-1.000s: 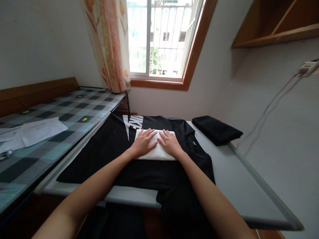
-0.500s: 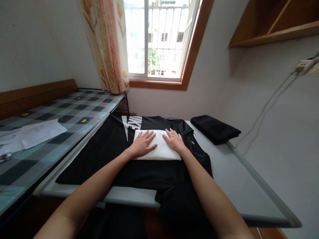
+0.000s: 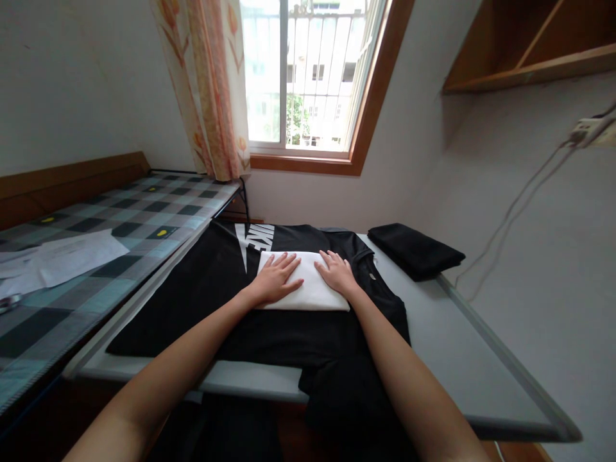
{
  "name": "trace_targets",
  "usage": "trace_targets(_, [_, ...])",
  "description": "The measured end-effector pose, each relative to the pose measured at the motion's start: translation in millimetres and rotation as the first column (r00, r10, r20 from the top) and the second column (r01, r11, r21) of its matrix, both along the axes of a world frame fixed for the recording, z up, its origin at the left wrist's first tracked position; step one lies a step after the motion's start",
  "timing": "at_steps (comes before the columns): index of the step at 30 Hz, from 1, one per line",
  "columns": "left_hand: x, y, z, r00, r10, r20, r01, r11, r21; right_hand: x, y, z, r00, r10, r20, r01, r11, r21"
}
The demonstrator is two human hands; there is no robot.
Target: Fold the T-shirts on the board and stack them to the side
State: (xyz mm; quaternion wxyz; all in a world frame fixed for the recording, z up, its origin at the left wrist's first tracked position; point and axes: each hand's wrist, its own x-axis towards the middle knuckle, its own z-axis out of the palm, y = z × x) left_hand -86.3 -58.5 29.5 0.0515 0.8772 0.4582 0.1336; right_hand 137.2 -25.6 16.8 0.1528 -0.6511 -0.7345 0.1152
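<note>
A folded white cloth [image 3: 315,292] lies flat on top of a black T-shirt [image 3: 192,301] that is spread over the table. My left hand [image 3: 276,279] rests palm down on the cloth's left part, fingers spread. On its right part lies my right hand [image 3: 335,271], also flat with the fingers apart. White lettering and a swoosh show on the shirt just beyond my left hand. One black sleeve hangs over the near table edge, below my right forearm.
On the table's [image 3: 474,359] far right sits a folded black cloth [image 3: 416,250]. A bed with a checked cover [image 3: 192,199] adjoins on the left, with white papers [image 3: 81,256] on it. Behind are a curtain [image 3: 216,90] and window; a wooden shelf [image 3: 529,70] hangs at upper right.
</note>
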Motion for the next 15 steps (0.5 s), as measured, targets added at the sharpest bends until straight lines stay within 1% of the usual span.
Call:
trace_targets(6, [-0.5,0.9,-1.0,1.0,-0.004,-0.006,0.004,1.0,-0.003,-1.0,-1.4,1.9,1.0,-0.005,-0.005,0.005,1.0,-0.008])
trace_targets(15, [-0.4,0.8,-1.0,1.0,-0.008,-0.01,0.008,1.0,0.009,-0.3,-0.6,0.4,1.0,-0.006,0.014,0.006,1.0,-0.006])
